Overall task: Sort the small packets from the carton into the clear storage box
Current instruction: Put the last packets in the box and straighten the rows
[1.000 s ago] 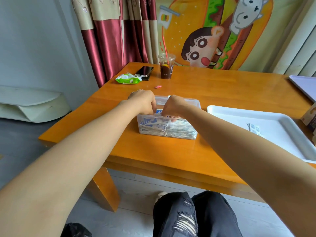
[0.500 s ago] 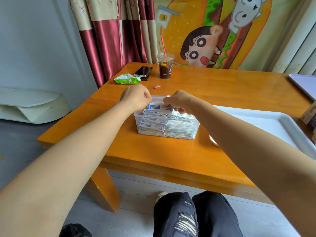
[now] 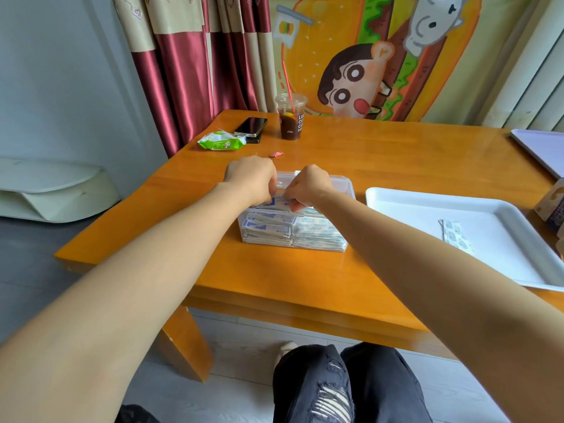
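Note:
A clear storage box (image 3: 345, 190) stands on the orange table, filled with two stacks of small packets (image 3: 317, 235), blue-and-white on the left, pale on the right. Over its open top my left hand (image 3: 251, 177) and my right hand (image 3: 308, 186) both pinch a blue-and-white packet (image 3: 279, 203) that lies on the left stack. On the white tray (image 3: 412, 206) to the right lie a few pale packets (image 3: 454, 235). At the far right edge stands a carton (image 3: 551, 206), partly cut off.
At the back of the table are an iced drink cup with a red straw (image 3: 290, 119), a phone (image 3: 251, 127), a green wipes pack (image 3: 220, 141) and a red scrap (image 3: 276, 154). A second tray (image 3: 540, 148) lies at the back right. My knees are below the front edge.
Both hands were pressed down into the box a second ago. They have risen to its top and now hold a blue-and-white packet over the left stack.

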Tool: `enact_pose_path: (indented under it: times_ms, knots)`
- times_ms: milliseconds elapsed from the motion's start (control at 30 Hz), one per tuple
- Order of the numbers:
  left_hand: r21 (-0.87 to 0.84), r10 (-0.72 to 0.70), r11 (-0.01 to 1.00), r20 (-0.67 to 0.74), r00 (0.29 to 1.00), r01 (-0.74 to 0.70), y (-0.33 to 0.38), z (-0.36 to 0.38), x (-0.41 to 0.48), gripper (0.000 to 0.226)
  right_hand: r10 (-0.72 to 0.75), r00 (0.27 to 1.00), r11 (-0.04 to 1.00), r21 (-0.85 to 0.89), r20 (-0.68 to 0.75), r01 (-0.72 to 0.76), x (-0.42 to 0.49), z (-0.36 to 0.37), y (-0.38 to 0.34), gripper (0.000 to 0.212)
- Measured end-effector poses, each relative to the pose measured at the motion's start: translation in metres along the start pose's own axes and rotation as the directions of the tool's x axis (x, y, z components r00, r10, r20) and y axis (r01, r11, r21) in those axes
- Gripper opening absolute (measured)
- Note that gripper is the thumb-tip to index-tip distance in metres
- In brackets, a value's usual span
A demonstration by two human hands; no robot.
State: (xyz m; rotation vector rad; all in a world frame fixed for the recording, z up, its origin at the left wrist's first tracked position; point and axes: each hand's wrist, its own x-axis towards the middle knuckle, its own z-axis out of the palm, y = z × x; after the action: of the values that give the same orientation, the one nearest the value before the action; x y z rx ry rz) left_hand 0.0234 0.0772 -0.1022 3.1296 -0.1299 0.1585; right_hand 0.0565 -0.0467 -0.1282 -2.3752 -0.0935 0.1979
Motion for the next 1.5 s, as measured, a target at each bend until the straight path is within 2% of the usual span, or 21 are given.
enact_pose_path:
  times_ms: [133, 233, 333, 433, 500, 567, 667, 767, 867, 933, 1033, 1100, 1167, 1267, 1367, 1500]
  knots:
    - [0.19, 0.051, 0.98, 0.065, 0.997, -0.063, 0.006, 0.002, 0.008, 0.012, -0.019, 0.999, 1.0, 0.012, 0.039, 0.019, -0.004, -0.008, 0.001, 0.015]
    - [0.237, 0.064, 0.968, 0.077, 0.995, -0.08, 0.007, 0.006, 0.013, 0.008, -0.094, 0.995, 0.992, -0.08, 0.013, 0.095, -0.005, -0.016, 0.002, 0.012]
    - [0.225, 0.061, 0.971, 0.077, 0.995, -0.077, 0.005, 0.009, 0.015, 0.007, -0.161, 0.987, 0.964, -0.218, -0.027, 0.151, -0.006, -0.018, 0.004, 0.01]
    - [0.131, 0.05, 0.989, 0.11, 0.993, -0.064, 0.001, 0.008, 0.016, 0.025, -0.101, 0.986, 0.931, -0.339, 0.13, 0.139, -0.01, -0.018, 0.003, 0.013]
    - [0.125, 0.052, 0.99, 0.138, 0.989, -0.069, -0.001, 0.007, 0.017, 0.033, -0.083, 0.972, 0.934, -0.323, 0.22, 0.153, -0.01, -0.018, 0.003, 0.02]
    - [0.161, 0.045, 0.985, 0.148, 0.988, -0.069, -0.001, 0.007, 0.017, 0.031, -0.105, 0.971, 0.952, -0.26, 0.217, 0.161, -0.011, -0.021, 0.004, 0.022]
    - [0.195, 0.037, 0.979, 0.135, 0.99, -0.063, 0.0, 0.008, 0.016, 0.029, -0.101, 0.971, 0.947, -0.277, 0.217, 0.161, -0.011, -0.029, 0.007, 0.019]
    - [0.198, 0.048, 0.978, 0.095, 0.994, -0.067, -0.001, 0.007, 0.013, 0.028, -0.044, 0.957, 0.927, -0.345, 0.286, 0.145, -0.015, -0.033, 0.004, 0.009]
    - [0.171, 0.086, 0.981, 0.038, 0.996, -0.092, -0.001, 0.007, 0.01, 0.021, -0.006, 0.951, 0.879, -0.451, 0.309, 0.152, -0.019, -0.032, 0.002, 0.01]
    - [0.139, 0.11, 0.984, 0.037, 0.993, -0.114, -0.001, 0.006, 0.007, 0.019, -0.004, 0.956, 0.897, -0.422, 0.293, 0.133, -0.019, -0.028, 0.001, 0.01]
    - [0.114, 0.124, 0.985, 0.074, 0.99, -0.132, -0.003, 0.006, 0.006, 0.018, -0.003, 0.96, 0.933, -0.345, 0.28, 0.103, -0.015, -0.023, 0.001, 0.031]
    - [0.127, 0.136, 0.981, 0.083, 0.987, -0.146, -0.002, 0.006, 0.006, 0.018, 0.007, 0.957, 0.931, -0.352, 0.291, 0.1, -0.012, -0.022, 0.004, 0.035]
    - [0.137, 0.146, 0.978, 0.083, 0.986, -0.157, 0.0, 0.006, 0.007, 0.019, 0.01, 0.959, 0.943, -0.322, 0.282, 0.085, -0.011, -0.024, 0.008, 0.034]
    - [0.096, 0.137, 0.985, 0.078, 0.987, -0.144, 0.001, 0.006, 0.008, 0.02, 0.002, 0.972, 0.983, -0.18, 0.233, 0.041, -0.01, -0.026, 0.012, 0.025]
    - [0.081, 0.118, 0.989, 0.101, 0.988, -0.127, 0.003, 0.005, 0.005, 0.02, 0.005, 0.967, 0.991, -0.128, 0.256, 0.029, -0.013, -0.029, 0.014, 0.02]
    - [-0.097, 0.058, 0.994, 0.035, 0.998, -0.054, 0.006, -0.003, 0.0, 0.012, -0.152, 0.975, 0.988, -0.005, 0.161, 0.155, -0.021, -0.041, 0.017, 0.019]
